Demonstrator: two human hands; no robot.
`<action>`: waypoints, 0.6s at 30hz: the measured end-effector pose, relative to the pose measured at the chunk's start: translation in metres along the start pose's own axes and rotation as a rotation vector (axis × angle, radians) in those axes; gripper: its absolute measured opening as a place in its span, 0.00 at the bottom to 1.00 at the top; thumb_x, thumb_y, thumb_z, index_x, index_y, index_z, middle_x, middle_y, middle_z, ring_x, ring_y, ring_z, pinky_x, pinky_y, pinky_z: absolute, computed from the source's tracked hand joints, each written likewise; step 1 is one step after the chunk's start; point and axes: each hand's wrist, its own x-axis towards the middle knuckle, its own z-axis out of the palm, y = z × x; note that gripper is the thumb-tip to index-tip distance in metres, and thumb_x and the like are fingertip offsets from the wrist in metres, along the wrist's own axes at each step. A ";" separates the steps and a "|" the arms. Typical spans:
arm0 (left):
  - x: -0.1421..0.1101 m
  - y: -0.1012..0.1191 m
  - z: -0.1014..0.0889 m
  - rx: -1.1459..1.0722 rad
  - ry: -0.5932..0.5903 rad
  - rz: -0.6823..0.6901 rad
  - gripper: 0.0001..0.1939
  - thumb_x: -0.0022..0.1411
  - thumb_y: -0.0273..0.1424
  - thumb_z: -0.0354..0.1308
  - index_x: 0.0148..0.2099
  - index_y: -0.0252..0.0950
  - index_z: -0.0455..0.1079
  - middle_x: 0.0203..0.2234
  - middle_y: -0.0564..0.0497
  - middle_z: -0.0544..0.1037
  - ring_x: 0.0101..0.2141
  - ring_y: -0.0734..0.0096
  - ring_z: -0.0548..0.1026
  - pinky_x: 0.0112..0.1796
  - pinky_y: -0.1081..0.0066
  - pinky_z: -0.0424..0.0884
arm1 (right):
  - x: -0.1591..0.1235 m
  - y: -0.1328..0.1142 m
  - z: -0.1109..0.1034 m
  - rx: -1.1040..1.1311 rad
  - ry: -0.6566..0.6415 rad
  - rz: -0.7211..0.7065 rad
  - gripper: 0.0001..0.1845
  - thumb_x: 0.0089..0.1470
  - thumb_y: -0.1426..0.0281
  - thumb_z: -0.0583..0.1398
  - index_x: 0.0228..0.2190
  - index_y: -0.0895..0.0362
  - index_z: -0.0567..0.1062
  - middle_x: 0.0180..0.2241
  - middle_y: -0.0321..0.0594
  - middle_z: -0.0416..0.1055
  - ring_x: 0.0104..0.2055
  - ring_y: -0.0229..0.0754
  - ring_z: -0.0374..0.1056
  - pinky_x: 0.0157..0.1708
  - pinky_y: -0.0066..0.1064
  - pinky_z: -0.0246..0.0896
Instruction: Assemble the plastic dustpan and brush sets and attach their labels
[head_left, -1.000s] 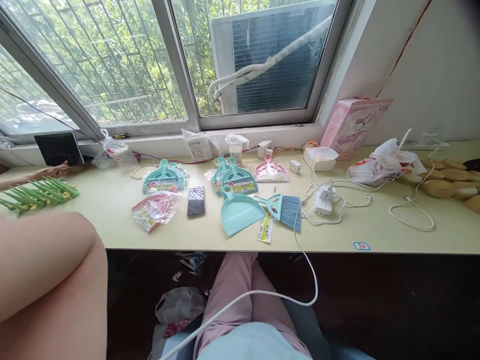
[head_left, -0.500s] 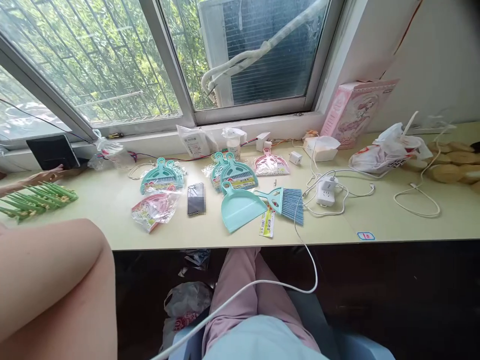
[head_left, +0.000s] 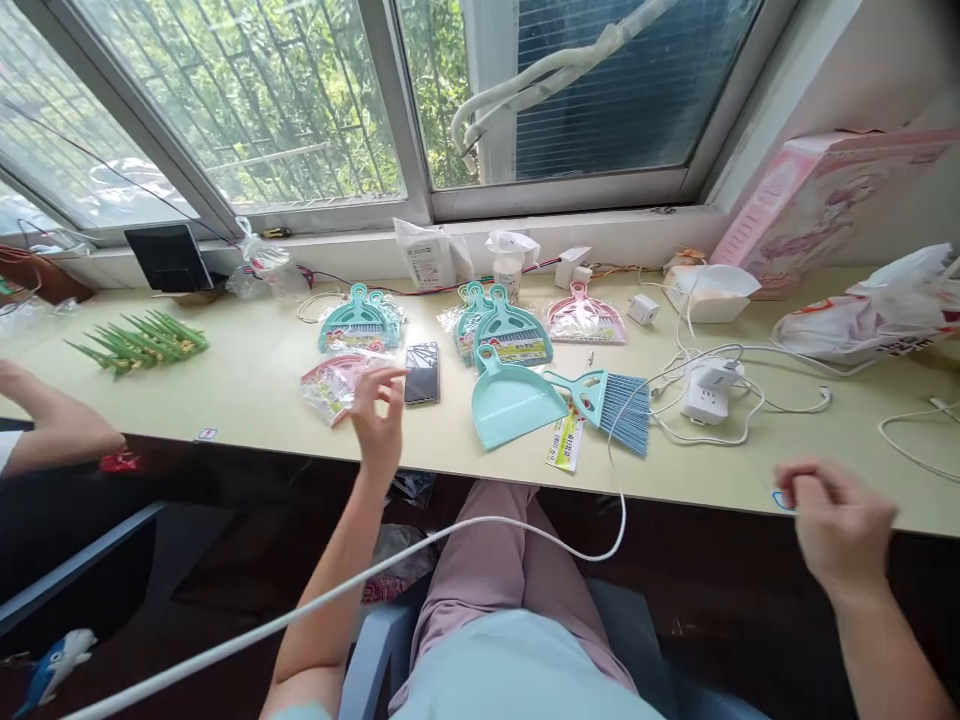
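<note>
So the left hand (head_left: 379, 425) is up over the near side of the counter (head_left: 251, 395), right by a pink dustpan set (head_left: 328, 385) in clear plastic and a dark phone (head_left: 422, 374). From this angle the hand covers part of the pink set, and I can't tell if it's actually touching it. Thumb and index are bent toward each other, no object visible between them; can't make out whether the tips meet.

Right hand (head_left: 844, 525) is way off to the right at the near edge, a bit blurry, fingers curled into a loose fist with nothing showing in it. It's partly covering a little blue-edged sticker (head_left: 782, 499).

Between the hands there's an unwrapped turquoise dustpan (head_left: 517, 405) lying flat, with its brush (head_left: 600, 400) to the right and blue bristles pointing right. A yellow and white label card (head_left: 564, 445) lies on the near side of the two. Behind those sit two overlapping turquoise sets (head_left: 514, 335), plus another pink one (head_left: 585, 318) to their right.

Right of the brush is a white power strip (head_left: 705, 400) in a tangle of cables, and one thick white cable (head_left: 517, 522) hangs across the lap. Far left, someone else's hand (head_left: 60, 415) is near a green spiky bunch (head_left: 142, 342).
</note>
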 end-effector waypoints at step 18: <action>-0.038 -0.085 0.082 0.730 -0.362 -0.547 0.54 0.57 0.52 0.58 0.72 0.32 0.36 0.58 0.33 0.68 0.59 0.46 0.64 0.56 0.52 0.61 | 0.037 -0.085 0.129 0.074 -0.280 -0.501 0.26 0.64 0.66 0.51 0.62 0.46 0.62 0.62 0.41 0.63 0.65 0.55 0.57 0.63 0.50 0.52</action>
